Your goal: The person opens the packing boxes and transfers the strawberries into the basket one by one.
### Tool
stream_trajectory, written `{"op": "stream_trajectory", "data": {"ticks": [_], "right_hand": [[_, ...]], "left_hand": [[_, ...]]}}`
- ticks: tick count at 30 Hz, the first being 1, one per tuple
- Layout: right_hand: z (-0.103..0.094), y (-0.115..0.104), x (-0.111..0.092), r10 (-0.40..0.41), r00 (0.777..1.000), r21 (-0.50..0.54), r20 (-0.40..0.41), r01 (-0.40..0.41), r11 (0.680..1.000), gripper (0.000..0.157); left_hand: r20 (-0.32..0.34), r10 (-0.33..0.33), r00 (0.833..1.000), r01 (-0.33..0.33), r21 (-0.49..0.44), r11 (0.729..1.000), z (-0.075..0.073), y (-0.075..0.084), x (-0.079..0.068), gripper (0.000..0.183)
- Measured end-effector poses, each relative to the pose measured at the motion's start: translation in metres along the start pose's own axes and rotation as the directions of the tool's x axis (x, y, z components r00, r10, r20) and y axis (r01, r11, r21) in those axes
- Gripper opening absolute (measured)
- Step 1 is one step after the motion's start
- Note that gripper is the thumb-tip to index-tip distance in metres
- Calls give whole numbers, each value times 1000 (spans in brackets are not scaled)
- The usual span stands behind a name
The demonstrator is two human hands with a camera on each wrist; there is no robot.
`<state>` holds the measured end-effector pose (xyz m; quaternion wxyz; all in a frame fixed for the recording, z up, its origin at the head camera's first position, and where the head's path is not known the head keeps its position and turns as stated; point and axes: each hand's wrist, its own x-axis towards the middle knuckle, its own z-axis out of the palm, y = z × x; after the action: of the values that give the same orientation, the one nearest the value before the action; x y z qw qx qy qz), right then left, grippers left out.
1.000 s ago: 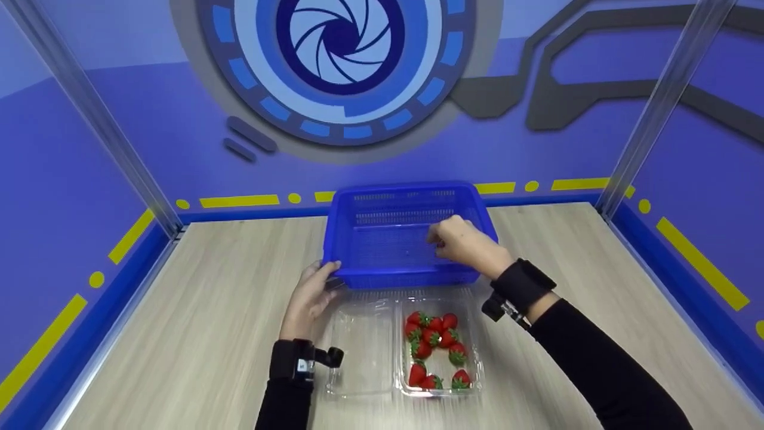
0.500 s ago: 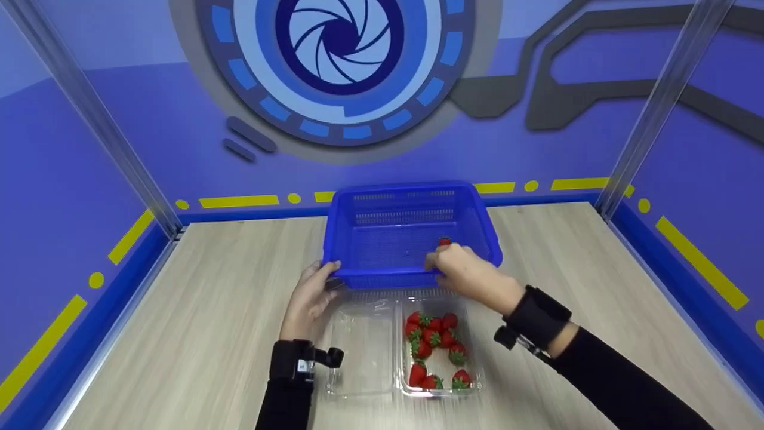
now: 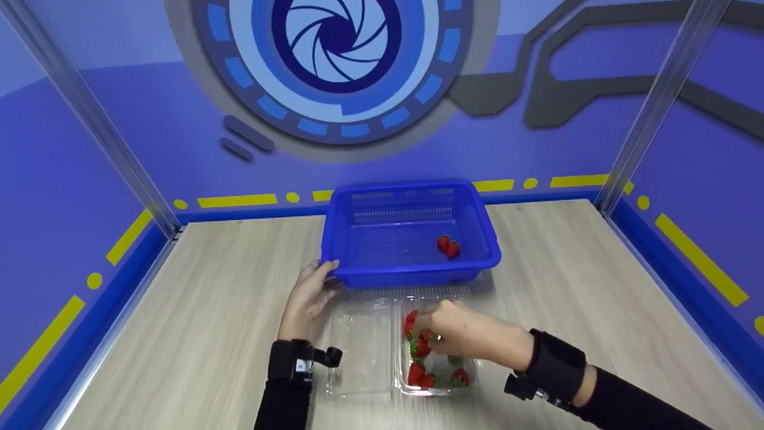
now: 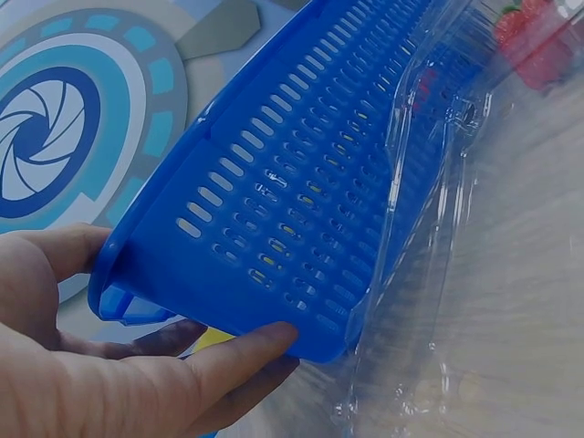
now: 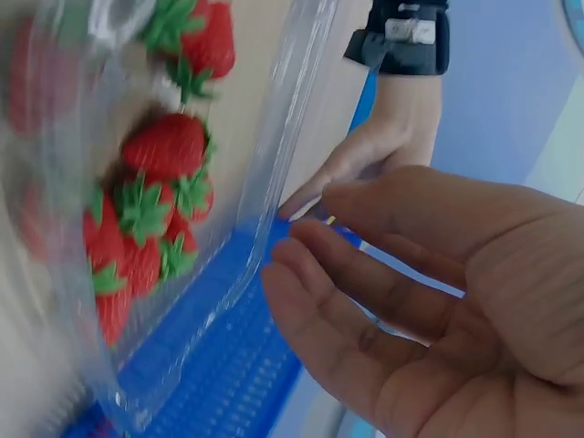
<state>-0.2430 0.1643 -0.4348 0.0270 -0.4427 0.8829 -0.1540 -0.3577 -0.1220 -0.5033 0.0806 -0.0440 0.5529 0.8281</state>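
Observation:
My left hand (image 3: 305, 298) grips the near left corner of a blue plastic basket (image 3: 412, 273), thumb over the rim and fingers below, as the left wrist view also shows. Two strawberries (image 3: 443, 243) lie inside the basket towards its right side. In front stands an open clear plastic clamshell box with several strawberries (image 3: 416, 375) in its right half. Over that half is my right hand (image 3: 468, 335), its fingers loosely bent and hiding part of the fruit. Nothing shows between the right hand's fingers (image 5: 315, 333) in the right wrist view; strawberries (image 5: 164, 146) sit close beside them.
The box's flat lid half (image 3: 364, 352) lies open on the left, near the left wrist. A pale wood-grain table (image 3: 233, 310) bears everything. Blue printed panels (image 3: 149, 119) enclose the back and both sides, with the basket close to the back one.
My right hand has left the basket and moved towards me, down over the strawberries in the box. Two strawberries now show in the basket. The left hand keeps its grip.

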Motion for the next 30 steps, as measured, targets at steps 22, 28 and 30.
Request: {"op": "stream_trajectory", "data": {"ticks": [22, 28, 30], "right_hand": [[55, -11, 1, 16, 997, -15, 78, -15, 1000, 15], [64, -10, -1, 49, 997, -113, 54, -42, 993, 21], [67, -9, -1, 54, 997, -118, 56, -48, 992, 19]], "left_hand": [[17, 0, 1000, 1, -10, 1000, 1, 1, 0, 45], [-1, 0, 1000, 0, 8, 1000, -1, -1, 0, 43], [-3, -3, 1000, 3, 11, 1000, -1, -1, 0, 44]]}}
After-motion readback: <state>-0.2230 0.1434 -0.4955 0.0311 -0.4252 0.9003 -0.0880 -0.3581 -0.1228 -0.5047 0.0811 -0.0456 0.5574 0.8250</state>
